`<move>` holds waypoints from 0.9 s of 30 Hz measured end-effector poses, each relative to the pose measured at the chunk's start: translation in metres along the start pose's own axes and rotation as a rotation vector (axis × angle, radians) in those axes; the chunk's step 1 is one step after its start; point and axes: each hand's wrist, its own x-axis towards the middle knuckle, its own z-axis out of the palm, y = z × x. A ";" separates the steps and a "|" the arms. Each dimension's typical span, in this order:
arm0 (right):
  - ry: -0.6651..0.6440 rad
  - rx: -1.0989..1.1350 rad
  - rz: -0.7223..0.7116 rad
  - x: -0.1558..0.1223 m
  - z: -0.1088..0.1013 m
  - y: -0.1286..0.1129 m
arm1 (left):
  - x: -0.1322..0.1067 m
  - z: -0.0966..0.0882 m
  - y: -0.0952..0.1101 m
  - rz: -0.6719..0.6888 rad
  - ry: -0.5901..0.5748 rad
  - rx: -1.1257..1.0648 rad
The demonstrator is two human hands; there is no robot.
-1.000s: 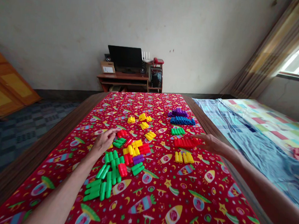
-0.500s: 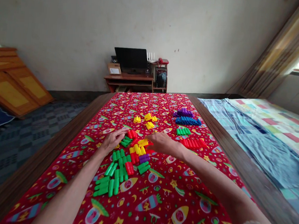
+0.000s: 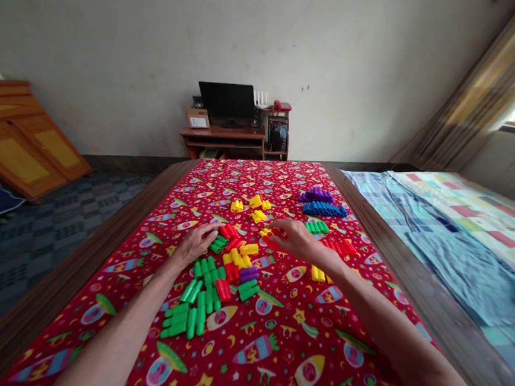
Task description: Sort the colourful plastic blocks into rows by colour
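Observation:
Ribbed plastic toy blocks lie on the red patterned cloth [image 3: 242, 382]. My left hand [image 3: 196, 240] rests at the upper left of the mixed pile, fingers stretched out, its fingertips at a red block [image 3: 227, 232] and just above a green block [image 3: 218, 244]. My right hand [image 3: 296, 237] is closed on a red block [image 3: 277, 240], partly hidden by the fingers. A small yellow piece [image 3: 265, 233] shows beside its fingertips. The pile also has yellow blocks [image 3: 240, 258], a purple block [image 3: 248, 274] and several green blocks [image 3: 202, 301] nearer me.
Rows of purple [image 3: 317, 194], blue [image 3: 324, 209], green [image 3: 316, 227] and red blocks [image 3: 343, 247] lie along the right. Yellow blocks [image 3: 317, 274] lie under my right forearm, others [image 3: 259, 204] farther back. A bed [image 3: 441, 243] stands to the right, a monitor desk [image 3: 226, 133] beyond.
My right hand has moved right, away from the pile, carrying the red block. Yellow blocks have come into view below my right forearm. My left hand has barely moved.

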 end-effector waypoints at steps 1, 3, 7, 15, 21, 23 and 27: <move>0.052 0.013 0.061 -0.003 -0.010 0.003 | 0.000 0.000 0.000 -0.004 0.002 0.011; 0.159 -0.006 0.205 -0.014 -0.029 0.014 | 0.000 0.000 -0.001 -0.008 0.010 0.022; 0.256 -0.141 0.422 -0.047 -0.055 0.038 | 0.001 0.002 -0.004 -0.008 0.029 0.022; 0.117 -0.435 0.595 -0.080 -0.061 0.040 | 0.002 0.002 -0.004 -0.031 0.016 0.046; 0.119 -0.542 0.588 -0.086 -0.059 0.044 | 0.002 0.002 -0.003 -0.031 0.018 0.055; 0.175 -0.528 0.517 -0.088 -0.059 0.045 | 0.002 0.002 -0.004 -0.026 0.024 0.051; 0.298 -0.388 0.363 -0.078 -0.058 0.038 | 0.002 0.002 -0.006 -0.015 0.034 0.039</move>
